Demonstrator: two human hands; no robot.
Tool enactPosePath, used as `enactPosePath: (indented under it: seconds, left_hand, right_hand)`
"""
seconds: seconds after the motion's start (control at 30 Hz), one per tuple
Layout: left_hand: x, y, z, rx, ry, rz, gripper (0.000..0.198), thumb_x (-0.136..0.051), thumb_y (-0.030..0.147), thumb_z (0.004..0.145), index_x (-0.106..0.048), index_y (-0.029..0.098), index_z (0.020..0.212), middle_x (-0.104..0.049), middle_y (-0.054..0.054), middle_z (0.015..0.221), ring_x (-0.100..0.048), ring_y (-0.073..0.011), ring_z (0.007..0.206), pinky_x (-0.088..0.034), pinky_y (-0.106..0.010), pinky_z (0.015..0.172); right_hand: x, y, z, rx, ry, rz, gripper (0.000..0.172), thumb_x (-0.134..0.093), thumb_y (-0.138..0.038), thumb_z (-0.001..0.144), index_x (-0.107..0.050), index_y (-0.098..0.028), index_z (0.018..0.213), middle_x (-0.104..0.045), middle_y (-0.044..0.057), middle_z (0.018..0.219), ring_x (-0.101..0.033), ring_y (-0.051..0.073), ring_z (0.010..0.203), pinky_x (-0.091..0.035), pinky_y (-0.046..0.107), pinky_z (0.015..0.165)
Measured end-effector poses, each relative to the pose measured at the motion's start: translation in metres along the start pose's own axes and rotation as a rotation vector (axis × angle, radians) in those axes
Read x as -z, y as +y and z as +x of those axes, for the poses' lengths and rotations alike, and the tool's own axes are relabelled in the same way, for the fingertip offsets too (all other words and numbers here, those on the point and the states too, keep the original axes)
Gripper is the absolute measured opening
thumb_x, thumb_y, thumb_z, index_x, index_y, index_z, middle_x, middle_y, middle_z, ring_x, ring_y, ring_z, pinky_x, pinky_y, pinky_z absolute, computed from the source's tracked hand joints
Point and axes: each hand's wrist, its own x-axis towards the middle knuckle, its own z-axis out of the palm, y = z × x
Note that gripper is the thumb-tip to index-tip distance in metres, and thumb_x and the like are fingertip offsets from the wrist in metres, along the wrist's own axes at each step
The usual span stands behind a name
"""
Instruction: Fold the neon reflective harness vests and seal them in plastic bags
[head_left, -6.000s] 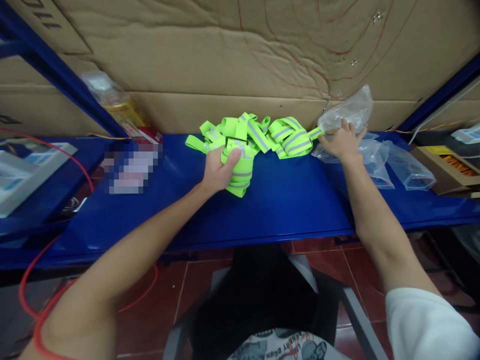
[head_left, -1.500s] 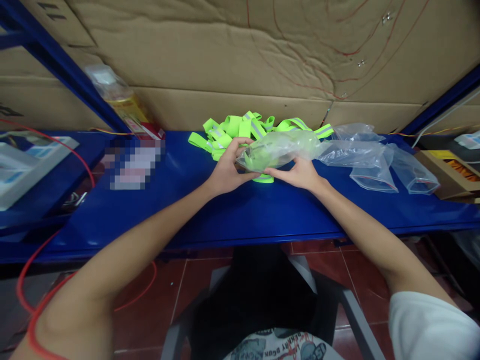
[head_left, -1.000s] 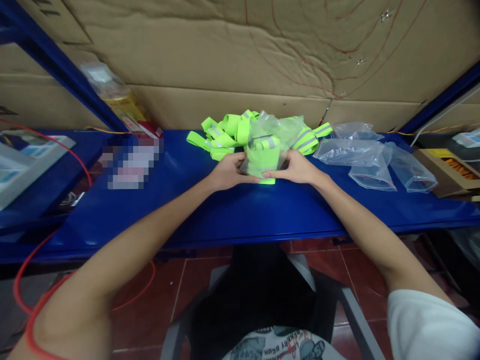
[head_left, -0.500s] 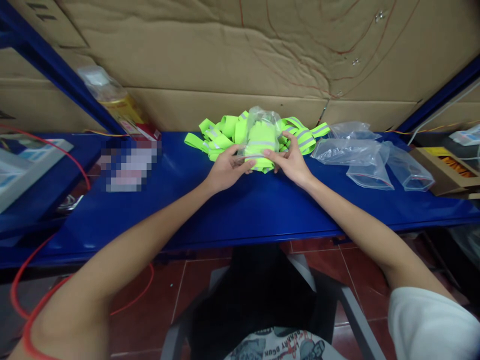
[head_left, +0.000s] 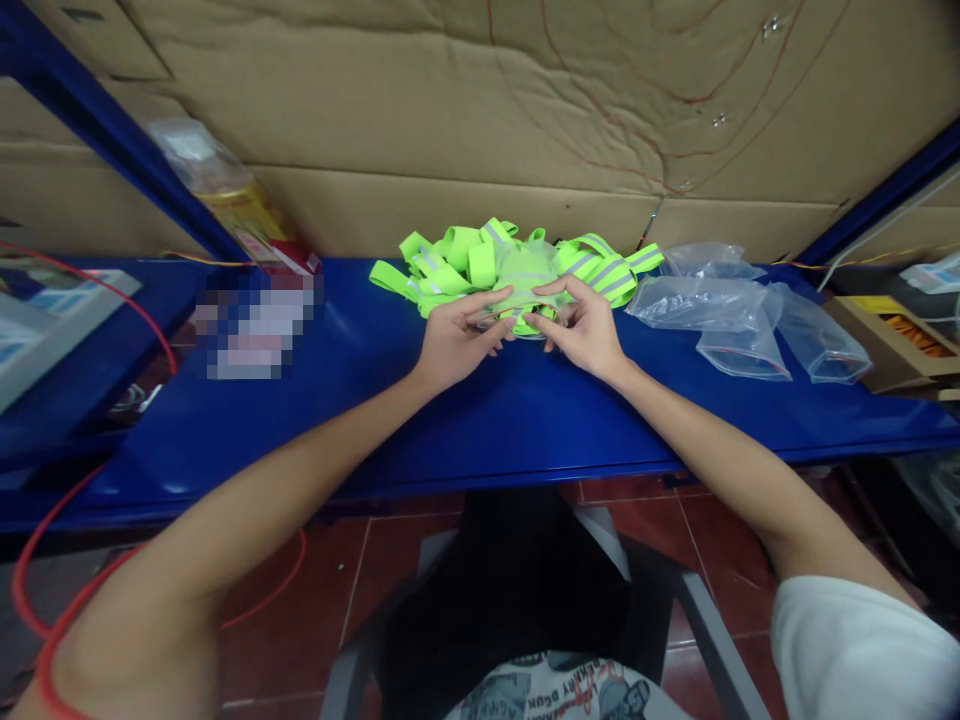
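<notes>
Both hands meet at a clear plastic bag point(head_left: 531, 262) with folded neon-yellow reflective strap inside it. My left hand point(head_left: 459, 335) pinches the left side of the bag's near, open end between thumb and fingers. On the other side, my right hand point(head_left: 589, 325) grips the same end, thumb and forefinger closed on its edge. The strap's folded end shows between the thumbs. Behind and to both sides lies a heap of loose neon-yellow straps point(head_left: 450, 262) with grey reflective stripes.
Several clear zip bags point(head_left: 739, 320) lie right of the straps on the blue table point(head_left: 480, 430). Farther right stands an open cardboard box point(head_left: 904, 345). A bottle point(head_left: 217, 190) is at the back left, and a cardboard wall point(head_left: 375, 110) rises behind. A red hose point(head_left: 34, 590) loops at the left.
The bag has tipped, so its near opening now faces me more and the strap's end shows between my thumbs. My fingers have shifted onto the edges of the opening.
</notes>
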Motion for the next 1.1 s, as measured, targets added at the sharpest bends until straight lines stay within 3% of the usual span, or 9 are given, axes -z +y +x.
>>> enactPosePath:
  seconds: [0.17,0.33,0.47,0.67,0.77,0.83,0.93,1.0,1.1]
  left_hand:
    - [0.0,0.005,-0.004,-0.105,0.102,0.062,0.038,-0.087,0.035,0.089,-0.087,0.016,0.121,-0.083,-0.005,0.075,-0.071,-0.0118,0.054,-0.061,-0.022,0.053]
    - [0.002,-0.001,-0.002,-0.12,0.072,0.076,0.034,-0.084,0.033,0.091,-0.087,0.017,0.121,-0.084,-0.005,0.076,-0.072,-0.0116,0.054,-0.06,-0.021,0.052]
    - [0.007,-0.006,0.001,-0.168,0.029,0.138,0.035,-0.083,0.037,0.094,-0.086,0.018,0.123,-0.085,-0.005,0.079,-0.076,-0.0142,0.058,-0.062,-0.023,0.057]
    - [0.012,-0.005,-0.002,-0.367,-0.08,0.389,0.038,-0.078,0.034,0.099,-0.082,0.02,0.134,-0.081,0.0,0.071,-0.072,-0.0113,0.055,-0.057,-0.021,0.057]
    - [0.011,-0.005,-0.003,-0.438,-0.123,0.465,0.065,-0.09,0.037,0.088,-0.072,0.022,0.149,-0.083,0.001,0.081,-0.066,-0.009,0.053,-0.056,-0.02,0.056]
    - [0.012,-0.007,-0.002,-0.456,-0.119,0.467,0.079,-0.096,0.038,0.081,-0.068,0.023,0.154,-0.087,-0.003,0.1,-0.069,-0.0095,0.059,-0.057,-0.02,0.057]
    - [0.015,-0.007,0.003,-0.494,-0.005,0.426,0.055,-0.089,0.037,0.091,-0.076,0.023,0.142,-0.086,-0.007,0.119,-0.079,-0.0136,0.078,-0.062,-0.022,0.067]
    - [0.016,-0.003,0.005,-0.539,0.098,0.405,0.037,-0.086,0.039,0.095,-0.084,0.024,0.128,-0.087,-0.007,0.115,-0.081,-0.0164,0.087,-0.065,-0.026,0.075]
    - [0.017,0.01,0.003,-0.594,0.181,0.372,0.024,-0.086,0.041,0.095,-0.088,0.028,0.115,-0.086,-0.003,0.092,-0.077,-0.0174,0.08,-0.063,-0.033,0.08]
  right_hand:
    - [-0.014,-0.01,-0.006,-0.08,0.021,0.105,0.043,-0.089,-0.06,0.085,-0.066,-0.03,0.106,-0.059,-0.009,0.05,-0.054,0.017,0.039,-0.045,0.033,0.047]
    - [-0.005,-0.007,-0.004,-0.073,-0.057,0.087,0.044,-0.091,-0.055,0.081,-0.066,-0.029,0.106,-0.067,-0.007,0.057,-0.068,0.021,0.052,-0.053,0.034,0.054]
    - [0.003,-0.003,-0.001,-0.062,-0.136,0.087,0.038,-0.086,-0.049,0.084,-0.067,-0.028,0.109,-0.073,-0.005,0.063,-0.073,0.021,0.057,-0.055,0.032,0.056]
    - [0.003,0.004,0.006,-0.059,-0.028,0.115,0.018,-0.074,-0.04,0.088,-0.063,-0.027,0.095,-0.071,-0.006,0.057,-0.063,0.017,0.042,-0.051,0.03,0.045]
    - [0.007,0.0,0.006,-0.047,0.012,0.067,0.018,-0.072,-0.04,0.09,-0.065,-0.026,0.1,-0.068,-0.006,0.055,-0.062,0.017,0.042,-0.052,0.03,0.045]
    - [0.01,-0.004,0.004,0.038,0.006,0.004,0.029,-0.073,-0.043,0.091,-0.068,-0.025,0.114,-0.069,-0.005,0.062,-0.066,0.019,0.05,-0.056,0.033,0.051]
    - [0.014,-0.009,0.003,0.219,-0.069,-0.139,0.069,-0.081,-0.049,0.084,-0.063,-0.025,0.146,-0.076,0.001,0.087,-0.072,0.022,0.071,-0.064,0.04,0.069]
    - [0.016,-0.009,0.004,0.274,-0.111,-0.21,0.093,-0.083,-0.053,0.081,-0.05,-0.027,0.163,-0.077,0.003,0.103,-0.075,0.025,0.085,-0.066,0.046,0.083]
    - [0.02,-0.005,0.008,0.282,-0.101,-0.264,0.101,-0.086,-0.061,0.08,-0.046,-0.028,0.168,-0.075,0.007,0.114,-0.074,0.032,0.106,-0.062,0.056,0.1]
